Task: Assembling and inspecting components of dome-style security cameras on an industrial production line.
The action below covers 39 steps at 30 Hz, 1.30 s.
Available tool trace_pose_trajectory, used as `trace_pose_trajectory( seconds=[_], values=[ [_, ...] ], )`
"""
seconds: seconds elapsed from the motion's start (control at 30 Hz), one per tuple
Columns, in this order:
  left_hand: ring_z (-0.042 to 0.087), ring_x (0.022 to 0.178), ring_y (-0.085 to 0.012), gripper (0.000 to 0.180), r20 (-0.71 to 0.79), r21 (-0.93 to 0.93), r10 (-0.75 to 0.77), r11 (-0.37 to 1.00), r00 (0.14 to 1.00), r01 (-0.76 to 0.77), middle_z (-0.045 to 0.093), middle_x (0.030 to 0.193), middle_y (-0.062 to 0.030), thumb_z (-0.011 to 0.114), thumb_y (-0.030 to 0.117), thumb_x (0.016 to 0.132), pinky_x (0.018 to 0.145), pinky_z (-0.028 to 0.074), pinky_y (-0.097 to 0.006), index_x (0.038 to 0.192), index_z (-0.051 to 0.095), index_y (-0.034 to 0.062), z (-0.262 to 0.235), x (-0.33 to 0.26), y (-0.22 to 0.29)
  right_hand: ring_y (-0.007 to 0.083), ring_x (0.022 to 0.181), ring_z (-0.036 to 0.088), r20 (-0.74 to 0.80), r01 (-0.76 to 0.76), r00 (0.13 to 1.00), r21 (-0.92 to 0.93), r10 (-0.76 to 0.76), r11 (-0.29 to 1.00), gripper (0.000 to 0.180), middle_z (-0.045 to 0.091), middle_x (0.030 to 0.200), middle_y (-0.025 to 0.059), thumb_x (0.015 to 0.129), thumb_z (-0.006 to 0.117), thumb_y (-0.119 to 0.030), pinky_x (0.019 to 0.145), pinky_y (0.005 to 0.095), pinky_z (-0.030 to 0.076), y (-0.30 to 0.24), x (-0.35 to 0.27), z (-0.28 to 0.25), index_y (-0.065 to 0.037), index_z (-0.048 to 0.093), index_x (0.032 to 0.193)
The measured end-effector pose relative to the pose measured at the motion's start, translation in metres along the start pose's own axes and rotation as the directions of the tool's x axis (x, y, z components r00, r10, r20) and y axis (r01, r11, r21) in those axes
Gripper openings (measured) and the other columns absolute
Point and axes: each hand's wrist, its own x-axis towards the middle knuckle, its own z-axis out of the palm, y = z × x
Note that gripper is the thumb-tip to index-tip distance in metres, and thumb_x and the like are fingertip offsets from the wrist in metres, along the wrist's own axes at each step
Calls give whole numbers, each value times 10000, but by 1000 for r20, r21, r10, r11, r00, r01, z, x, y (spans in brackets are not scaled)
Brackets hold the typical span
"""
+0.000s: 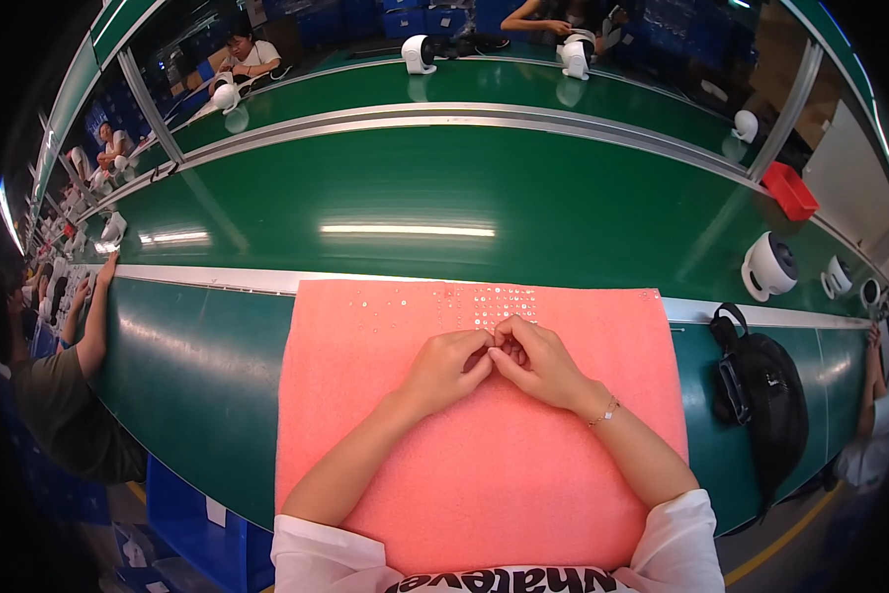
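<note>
Head view: a person's left hand (446, 364) and right hand (541, 362) meet fingertip to fingertip over a pink foam mat (385, 465), pinching something too small to make out between them. Just beyond the fingers, rows of tiny pale round parts (494, 301) lie along the mat's far edge. A thin bracelet (604, 412) circles the right wrist. The mat covers the near green worktop (197, 376), bordered by a metal rail and, past it, a glossy green conveyor belt (415, 188). To the right, a black bag (761, 390) rests on the worktop, and a white rounded device (768, 266) stands by the belt's edge. A red bin (789, 190) sits farther right. Blue crates (202, 529) stand below the worktop at lower left. Other workers sit along both lines.
</note>
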Motion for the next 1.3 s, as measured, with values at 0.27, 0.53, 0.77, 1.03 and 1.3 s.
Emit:
trace_pose_trajectory(
  seconds=[0.27,0.53,0.77,1.03,1.3],
  values=[
    [607,689,-339,110,-8,2,19,1000,1000,-19,610,780,-174,591,72,790,619,491,-393,859,569,-11,0,1,-2,191,630,571,-4,-8,1000,-4,8,1000,166,569,763,94,861,599,-131,568,303,481,1,2,1,-20,481,898],
    [604,697,-338,112,9,11,20,1000,1000,-21,609,782,-169,591,77,795,629,492,-396,862,566,-9,-1,1,-3,195,620,569,-2,-15,1000,-6,15,1000,165,568,749,98,866,592,-136,560,306,473,1,3,1,-24,471,875],
    [598,696,-334,104,14,40,48,998,999,-49,608,782,-159,593,73,798,624,488,-395,859,565,-6,-2,2,-2,200,609,566,-8,-5,1000,-7,5,1000,171,563,729,100,872,586,-143,553,309,467,1,3,1,-26,463,859],
    [594,692,-328,97,27,50,46,998,999,-47,603,773,-152,599,71,798,615,482,-400,849,558,-1,-3,2,-2,218,606,550,-2,-5,1000,-6,5,1000,173,546,723,101,872,583,-147,543,327,447,3,4,2,-33,457,843],
    [587,691,-323,103,37,67,72,995,997,-74,599,771,-145,612,77,793,611,477,-400,838,553,4,-3,1,-1,238,591,519,-9,20,1000,-31,-21,999,177,522,705,98,868,581,-152,541,345,424,6,3,3,-39,460,808]
  ],
)
